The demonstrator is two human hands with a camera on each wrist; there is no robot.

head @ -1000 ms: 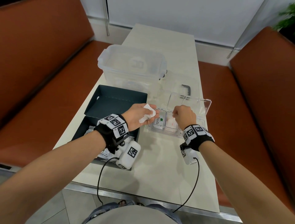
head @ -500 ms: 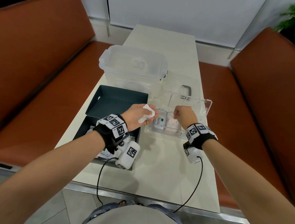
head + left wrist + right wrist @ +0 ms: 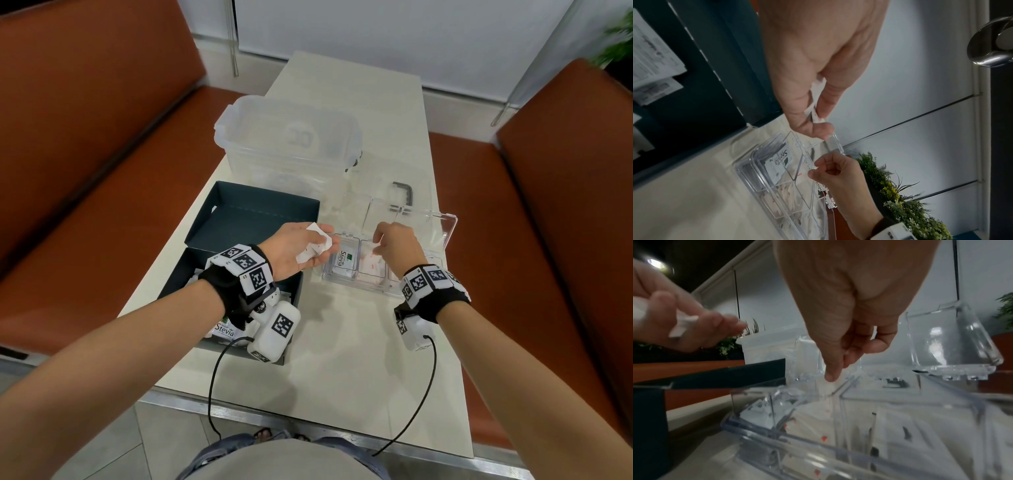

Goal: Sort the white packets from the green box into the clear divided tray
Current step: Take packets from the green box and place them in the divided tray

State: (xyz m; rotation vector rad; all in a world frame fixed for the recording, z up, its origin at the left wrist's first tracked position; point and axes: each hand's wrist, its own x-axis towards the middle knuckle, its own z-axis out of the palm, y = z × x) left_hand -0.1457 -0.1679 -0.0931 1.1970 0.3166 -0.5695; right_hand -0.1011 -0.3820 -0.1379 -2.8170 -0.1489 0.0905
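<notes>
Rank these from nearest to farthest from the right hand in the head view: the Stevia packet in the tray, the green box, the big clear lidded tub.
1. Stevia packet, in the clear divided tray's leftmost compartment, just left of the right hand.
2. Green box, farther left, beyond the left hand.
3. Clear lidded tub, at the far side of the table.

Right hand [image 3: 846, 318] is hanging over the clear divided tray [image 3: 797, 449], fingers curled, thumb [image 3: 831, 373] pointing down. Left hand [image 3: 684, 324] is gripping white packets [image 3: 683, 326] off to the side.
</notes>
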